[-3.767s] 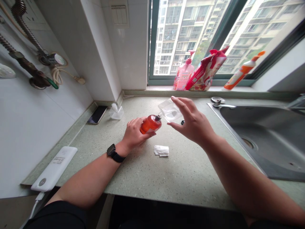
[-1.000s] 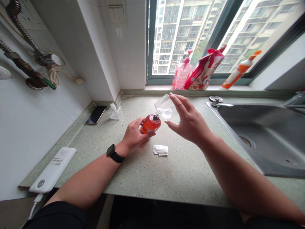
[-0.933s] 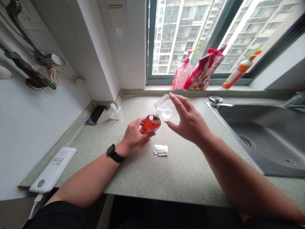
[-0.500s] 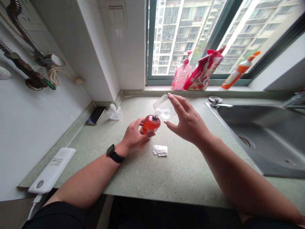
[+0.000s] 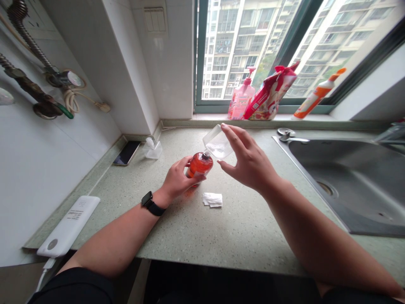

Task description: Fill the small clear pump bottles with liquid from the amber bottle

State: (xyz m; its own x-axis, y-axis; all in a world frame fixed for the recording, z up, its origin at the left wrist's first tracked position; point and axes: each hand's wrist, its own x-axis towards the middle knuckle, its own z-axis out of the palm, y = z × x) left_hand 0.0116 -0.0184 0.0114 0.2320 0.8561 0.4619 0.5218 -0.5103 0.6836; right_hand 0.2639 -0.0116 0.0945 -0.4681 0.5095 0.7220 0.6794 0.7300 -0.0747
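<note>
My left hand [image 5: 180,179] is wrapped round a clear bottle of red-orange liquid [image 5: 201,164] on the counter. In my right hand [image 5: 249,158], between thumb and fingers, is a clear square bottle [image 5: 216,142], tipped so that its narrow neck meets the mouth of the red-orange one. A little whitish matter shows inside the tipped bottle; whether it flows I cannot tell. Below the bottles lies a folded white tissue [image 5: 212,200]. To the left stands a small clear piece with a white pump top [image 5: 152,148].
A phone [image 5: 127,153] and a white power bank [image 5: 69,226] lie along the left wall. The steel sink [image 5: 354,181] is at right, with a round drain stopper [image 5: 286,132] behind its corner. On the windowsill are a pink pump bottle [image 5: 242,99], a red pouch [image 5: 272,95] and an orange bottle [image 5: 314,97].
Both hands keep their holds in nearly the same place. The liquid's surface in the red-orange bottle looks slightly different; otherwise hardly anything has moved.
</note>
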